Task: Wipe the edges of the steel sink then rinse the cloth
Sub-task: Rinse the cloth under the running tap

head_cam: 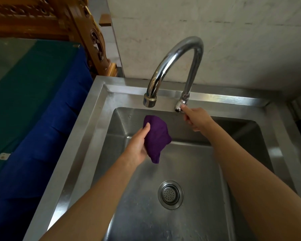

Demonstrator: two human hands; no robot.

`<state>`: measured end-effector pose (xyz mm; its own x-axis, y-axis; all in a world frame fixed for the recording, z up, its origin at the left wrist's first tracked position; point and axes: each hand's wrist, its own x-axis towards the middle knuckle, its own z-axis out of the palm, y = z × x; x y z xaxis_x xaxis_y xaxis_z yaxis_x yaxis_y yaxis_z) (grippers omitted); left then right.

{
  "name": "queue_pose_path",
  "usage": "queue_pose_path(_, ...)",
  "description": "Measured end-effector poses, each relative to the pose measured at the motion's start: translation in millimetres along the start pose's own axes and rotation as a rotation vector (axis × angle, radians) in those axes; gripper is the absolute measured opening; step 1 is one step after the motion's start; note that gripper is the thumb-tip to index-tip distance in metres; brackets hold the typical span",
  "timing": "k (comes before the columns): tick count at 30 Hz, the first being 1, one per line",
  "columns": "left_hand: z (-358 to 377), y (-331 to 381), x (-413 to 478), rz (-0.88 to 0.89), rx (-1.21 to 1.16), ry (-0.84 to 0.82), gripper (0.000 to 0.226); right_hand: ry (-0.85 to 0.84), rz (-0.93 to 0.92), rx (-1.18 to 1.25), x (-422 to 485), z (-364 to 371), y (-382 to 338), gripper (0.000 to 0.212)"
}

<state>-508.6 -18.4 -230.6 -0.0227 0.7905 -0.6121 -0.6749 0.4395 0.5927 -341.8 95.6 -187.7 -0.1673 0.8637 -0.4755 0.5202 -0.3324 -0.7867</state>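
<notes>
My left hand grips a bunched purple cloth over the steel sink basin, just below the spout of the curved chrome tap. No water runs from the spout. My right hand reaches to the small tap handle at the foot of the tap, thumb against it and fingers curled round it. The steel sink rim frames the basin on the left, back and right.
A round strainer drain sits in the basin floor. A blue and green covered surface lies left of the sink. A carved wooden frame stands at the back left. A pale wall rises behind the tap.
</notes>
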Motion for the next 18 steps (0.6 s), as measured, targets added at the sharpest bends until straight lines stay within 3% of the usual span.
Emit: queue_pose_path(18, -16, -6, 6, -0.033, -0.054, 0.037, 0.047, 0.198, 0.012, -0.152, 25, 11, -2, 0.041)
